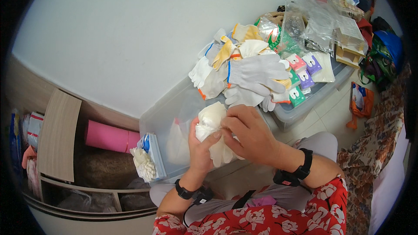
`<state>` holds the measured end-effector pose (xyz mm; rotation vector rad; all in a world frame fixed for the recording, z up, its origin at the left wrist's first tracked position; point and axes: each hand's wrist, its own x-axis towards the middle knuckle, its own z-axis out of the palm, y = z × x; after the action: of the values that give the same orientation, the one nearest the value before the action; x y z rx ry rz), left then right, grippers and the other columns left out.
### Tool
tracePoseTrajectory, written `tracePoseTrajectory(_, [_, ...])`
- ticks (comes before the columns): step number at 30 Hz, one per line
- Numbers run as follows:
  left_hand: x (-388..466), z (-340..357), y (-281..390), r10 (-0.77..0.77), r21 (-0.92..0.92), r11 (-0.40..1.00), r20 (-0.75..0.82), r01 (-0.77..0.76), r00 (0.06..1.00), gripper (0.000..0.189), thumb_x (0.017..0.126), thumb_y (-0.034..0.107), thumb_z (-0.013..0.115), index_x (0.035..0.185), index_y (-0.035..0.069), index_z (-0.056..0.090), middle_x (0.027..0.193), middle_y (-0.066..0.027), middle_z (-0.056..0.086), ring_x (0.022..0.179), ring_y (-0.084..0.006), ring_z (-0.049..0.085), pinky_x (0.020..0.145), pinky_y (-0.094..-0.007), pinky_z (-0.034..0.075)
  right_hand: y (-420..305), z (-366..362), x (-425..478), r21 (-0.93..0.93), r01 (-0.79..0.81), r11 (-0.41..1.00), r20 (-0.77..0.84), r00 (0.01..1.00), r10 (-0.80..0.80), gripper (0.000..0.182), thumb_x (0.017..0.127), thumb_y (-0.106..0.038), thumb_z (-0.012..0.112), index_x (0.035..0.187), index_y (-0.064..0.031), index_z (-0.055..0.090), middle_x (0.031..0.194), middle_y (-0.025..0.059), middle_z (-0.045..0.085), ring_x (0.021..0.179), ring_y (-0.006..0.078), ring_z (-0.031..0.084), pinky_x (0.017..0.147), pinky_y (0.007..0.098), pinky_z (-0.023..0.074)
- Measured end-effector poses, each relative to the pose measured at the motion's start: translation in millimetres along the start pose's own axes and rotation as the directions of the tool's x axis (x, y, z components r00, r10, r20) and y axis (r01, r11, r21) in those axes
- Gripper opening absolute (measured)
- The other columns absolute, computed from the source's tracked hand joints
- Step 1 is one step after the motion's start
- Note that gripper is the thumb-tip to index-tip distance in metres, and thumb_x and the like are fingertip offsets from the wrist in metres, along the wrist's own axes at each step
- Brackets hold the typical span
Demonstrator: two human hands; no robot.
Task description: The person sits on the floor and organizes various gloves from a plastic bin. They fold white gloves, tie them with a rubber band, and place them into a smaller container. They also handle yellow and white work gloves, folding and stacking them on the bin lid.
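Observation:
My left hand point(201, 148) cups a bunched white bundle point(210, 120), which looks like thin disposable gloves or a plastic bag; pale finger-like ends hang below it. My right hand point(249, 135) pinches the bundle's right side with its fingertips. Both hands are above the edge of a translucent plastic bin point(153, 117). Beyond them lies a pile of knitted work gloves point(256, 71), white and yellow, some with blue or orange cuffs. To the left, a blue-and-white box point(157, 156) stands beside a clump of cream disposable gloves point(143, 164).
Small tissue packs point(305, 79) and clear plastic bags point(313, 16) lie on a closed bin at the right. An open drawer cabinet with a pink roll point(111, 136) is at the left. An orange packet point(361, 101) lies on the tiled floor, near floral fabric point(362, 156).

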<state>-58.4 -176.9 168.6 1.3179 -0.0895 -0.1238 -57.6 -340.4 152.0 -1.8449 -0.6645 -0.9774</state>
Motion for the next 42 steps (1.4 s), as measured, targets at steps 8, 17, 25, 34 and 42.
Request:
tracePoseTrajectory(8, [1, 1, -6, 0.007, -0.062, 0.998, -0.006, -0.008, 1.000, 0.055, 0.081, 0.003, 0.068, 0.130, 0.005, 0.042, 0.119, -0.0116, 0.058, 0.108, -0.0223, 0.060, 0.093, -0.0379, 0.050, -3, -6, -1, 0.016, -0.117, 0.993, 0.158, 0.981, 0.113, 0.023, 0.076, -0.005, 0.067, 0.096, -0.0055, 0.058, 0.104, 0.0111, 0.057, 0.086, 0.0261, 0.059, 0.076, 0.0363, 0.0432])
tracePoseTrajectory(17, [-1, -2, -11, 0.080, 0.019, 0.997, -0.005, -0.080, 0.997, 0.061, 0.076, 0.006, 0.072, 0.130, 0.004, 0.043, 0.120, -0.0120, 0.058, 0.108, -0.0225, 0.060, 0.094, -0.0377, 0.050, 8, -11, 6, -0.278, 0.058, 0.959, 0.140, 0.990, -0.020, 0.013, 0.070, -0.012, 0.064, 0.082, -0.0104, 0.059, 0.097, 0.0049, 0.056, 0.091, 0.0216, 0.054, 0.076, 0.0370, 0.0384])
tracePoseTrajectory(25, [-6, -24, -17, -0.002, -0.032, 0.999, 0.057, 0.003, 0.998, 0.068, 0.074, 0.011, 0.070, 0.134, 0.001, 0.040, 0.121, -0.0149, 0.058, 0.108, -0.0262, 0.062, 0.092, -0.0409, 0.053, 12, -16, 13, -0.115, 0.116, 0.987, 0.193, 0.977, -0.092, 0.019, 0.065, -0.008, 0.067, 0.082, -0.0133, 0.059, 0.100, 0.0022, 0.056, 0.097, 0.0233, 0.054, 0.083, 0.0394, 0.0405])
tracePoseTrajectory(34, [-17, -18, -7, -0.027, -0.151, 0.988, 0.091, 0.040, 0.996, 0.071, 0.070, 0.007, 0.062, 0.138, -0.002, 0.040, 0.128, -0.0187, 0.057, 0.111, -0.0308, 0.062, 0.095, -0.0424, 0.052, 21, -10, 8, 0.061, 0.353, 0.934, 0.027, 0.934, -0.355, 0.018, 0.066, -0.009, 0.067, 0.082, -0.0103, 0.058, 0.096, -0.0011, 0.056, 0.077, 0.0182, 0.056, 0.059, 0.0290, 0.0495])
tracePoseTrajectory(42, [-6, -55, -27, -0.019, -0.382, 0.920, 0.197, 0.094, 0.980, 0.073, 0.069, 0.008, 0.064, 0.137, -0.003, 0.041, 0.126, -0.0214, 0.057, 0.108, -0.0329, 0.063, 0.092, -0.0443, 0.054, 15, -27, 16, 0.117, 0.242, 0.963, 0.263, 0.928, -0.265, 0.024, 0.067, -0.003, 0.071, 0.087, -0.0104, 0.060, 0.081, 0.0008, 0.057, 0.065, 0.0185, 0.056, 0.050, 0.0295, 0.0456])
